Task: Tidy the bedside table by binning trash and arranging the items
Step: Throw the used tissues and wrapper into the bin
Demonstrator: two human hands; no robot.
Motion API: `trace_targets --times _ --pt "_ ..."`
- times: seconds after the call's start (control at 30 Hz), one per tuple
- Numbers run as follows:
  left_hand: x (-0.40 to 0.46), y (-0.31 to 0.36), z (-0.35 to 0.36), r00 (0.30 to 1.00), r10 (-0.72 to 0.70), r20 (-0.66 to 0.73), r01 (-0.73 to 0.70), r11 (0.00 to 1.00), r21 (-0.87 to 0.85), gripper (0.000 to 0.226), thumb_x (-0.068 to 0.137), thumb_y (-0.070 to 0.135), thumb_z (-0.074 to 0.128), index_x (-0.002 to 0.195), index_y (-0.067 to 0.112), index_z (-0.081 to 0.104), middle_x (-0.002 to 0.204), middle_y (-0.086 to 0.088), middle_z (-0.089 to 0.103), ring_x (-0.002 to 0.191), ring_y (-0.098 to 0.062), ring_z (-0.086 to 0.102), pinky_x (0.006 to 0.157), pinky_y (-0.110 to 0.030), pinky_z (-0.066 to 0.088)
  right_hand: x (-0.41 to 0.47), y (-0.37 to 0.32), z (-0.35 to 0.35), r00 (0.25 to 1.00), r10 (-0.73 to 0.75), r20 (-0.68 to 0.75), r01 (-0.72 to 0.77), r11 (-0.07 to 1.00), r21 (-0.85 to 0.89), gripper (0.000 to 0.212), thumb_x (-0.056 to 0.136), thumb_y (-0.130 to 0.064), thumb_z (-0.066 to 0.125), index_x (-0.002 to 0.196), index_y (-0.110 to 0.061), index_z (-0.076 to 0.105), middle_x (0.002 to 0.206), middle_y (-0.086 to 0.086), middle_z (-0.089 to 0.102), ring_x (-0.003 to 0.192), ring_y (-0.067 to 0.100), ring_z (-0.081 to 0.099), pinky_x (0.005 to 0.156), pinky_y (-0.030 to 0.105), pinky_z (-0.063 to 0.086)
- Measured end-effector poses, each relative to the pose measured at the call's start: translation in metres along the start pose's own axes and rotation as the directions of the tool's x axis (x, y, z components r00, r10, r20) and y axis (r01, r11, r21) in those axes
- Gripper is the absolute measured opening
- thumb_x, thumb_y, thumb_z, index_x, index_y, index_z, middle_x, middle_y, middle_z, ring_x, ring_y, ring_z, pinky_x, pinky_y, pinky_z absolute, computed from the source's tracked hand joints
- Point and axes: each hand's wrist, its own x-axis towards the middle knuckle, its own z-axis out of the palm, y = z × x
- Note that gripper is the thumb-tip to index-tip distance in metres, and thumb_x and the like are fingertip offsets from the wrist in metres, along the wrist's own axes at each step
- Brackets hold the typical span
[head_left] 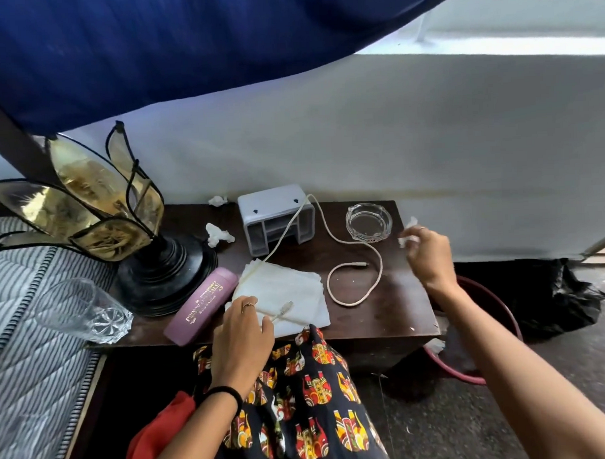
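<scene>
On the dark wooden bedside table [383, 315] my right hand [429, 255] pinches a crumpled white tissue [409, 237] at the table's right edge, beside a glass ashtray [369, 223]. My left hand [241, 331] rests on a stack of white napkins [289, 291] near the front edge, its fingers curled over a small white scrap. Two more tissue balls [219, 234] [217, 200] lie at the back. A white cable [357, 261] loops across the table from a grey plastic stand [276, 218]. A purple bottle [202, 306] lies on its side.
A black-based lamp with gold petals [123, 235] stands at the left. An empty glass [84, 310] sits at the front left corner by the striped mattress. A red bin [476, 326] with tissue inside and a black bag [557, 296] are on the floor to the right.
</scene>
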Motion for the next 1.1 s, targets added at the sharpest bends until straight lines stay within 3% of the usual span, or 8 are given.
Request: trace_targets --times 0.17,0.33,0.6,0.73,0.8,0.9,1.03,1.1 --pt "0.001 0.001 0.001 1.0 0.0 0.008 0.0 1.0 0.018 0.041 0.092 0.029 0.045 0.129 0.01 0.048 0.14 0.0 0.046 0.127 -0.018 0.045 0.097 -0.038 0.042 0.001 0.048 -0.025 0.928 0.354 -0.115 -0.342 0.933 0.112 0.022 0.084 -0.002 0.059 0.101 0.003 0.071 0.105 0.029 0.069 0.106 0.041 0.062 0.094 0.037 0.045" --pt "-0.001 0.005 0.005 1.0 0.005 0.015 -0.005 1.0 0.024 0.042 0.093 0.03 0.045 0.131 0.011 0.047 0.141 0.001 0.045 0.127 -0.017 0.044 0.099 -0.038 0.042 -0.016 0.1 -0.019 0.676 0.735 0.045 -0.708 0.632 0.316 0.031 0.086 -0.016 0.059 0.099 0.01 0.068 0.095 0.027 0.068 0.094 0.036 0.063 0.085 0.037 0.045" --pt "-0.001 0.008 0.005 1.0 0.003 0.021 -0.004 0.999 0.043 0.042 0.093 0.031 0.045 0.13 0.013 0.047 0.142 0.002 0.043 0.125 -0.018 0.047 0.099 -0.038 0.042 -0.045 0.124 -0.02 0.469 0.834 0.29 -0.767 0.222 0.602 0.02 0.093 0.002 0.041 0.104 -0.008 0.055 0.077 0.013 0.049 0.061 0.014 0.044 0.067 0.025 0.048" --pt "-0.001 0.009 0.005 1.0 -0.013 0.025 0.012 0.999 0.041 0.043 0.093 0.031 0.045 0.132 0.014 0.046 0.142 0.002 0.042 0.124 -0.02 0.048 0.098 -0.039 0.044 -0.044 0.128 -0.022 0.485 0.83 0.276 -0.758 0.241 0.606 0.037 0.092 0.002 0.036 0.127 0.004 0.047 0.132 0.021 0.049 0.112 0.031 0.054 0.092 0.035 0.05" --pt "-0.001 0.009 0.005 1.0 -0.013 0.024 0.012 0.999 0.044 0.043 0.093 0.031 0.045 0.132 0.014 0.045 0.143 0.001 0.042 0.125 -0.02 0.047 0.098 -0.039 0.043 -0.042 0.126 -0.022 0.494 0.826 0.271 -0.773 0.274 0.572 0.031 0.092 -0.001 0.038 0.12 0.006 0.051 0.122 0.02 0.052 0.109 0.032 0.056 0.097 0.04 0.045" --pt "-0.001 0.01 0.005 1.0 -0.013 0.007 0.012 0.998 0.06 0.045 0.092 0.03 0.046 0.133 0.012 0.045 0.143 0.001 0.043 0.127 -0.019 0.045 0.098 -0.038 0.042 -0.038 0.108 -0.02 0.595 0.771 0.229 -0.763 0.452 0.462 0.012 0.082 -0.008 0.046 0.075 -0.01 0.056 0.079 0.011 0.052 0.066 0.022 0.051 0.072 0.032 0.047" --pt "-0.002 0.01 0.002 0.999 -0.027 -0.024 0.029 0.998 0.048 0.045 0.089 0.023 0.046 0.132 0.011 0.044 0.142 0.0 0.044 0.129 -0.019 0.042 0.097 -0.038 0.041 -0.029 0.072 -0.012 0.768 0.623 0.148 -0.637 0.719 0.278 0.035 0.086 -0.012 0.05 0.118 -0.002 0.062 0.118 0.019 0.064 0.112 0.036 0.059 0.1 0.042 0.045" --pt "-0.003 0.009 0.001 0.999 -0.029 -0.035 0.03 0.999 0.038 0.045 0.088 0.018 0.045 0.132 0.011 0.043 0.141 0.0 0.044 0.129 -0.019 0.042 0.097 -0.038 0.042 -0.025 0.044 -0.008 0.853 0.507 0.121 -0.521 0.818 0.243 0.034 0.088 -0.011 0.051 0.119 0.0 0.061 0.12 0.022 0.063 0.113 0.034 0.058 0.099 0.037 0.043"
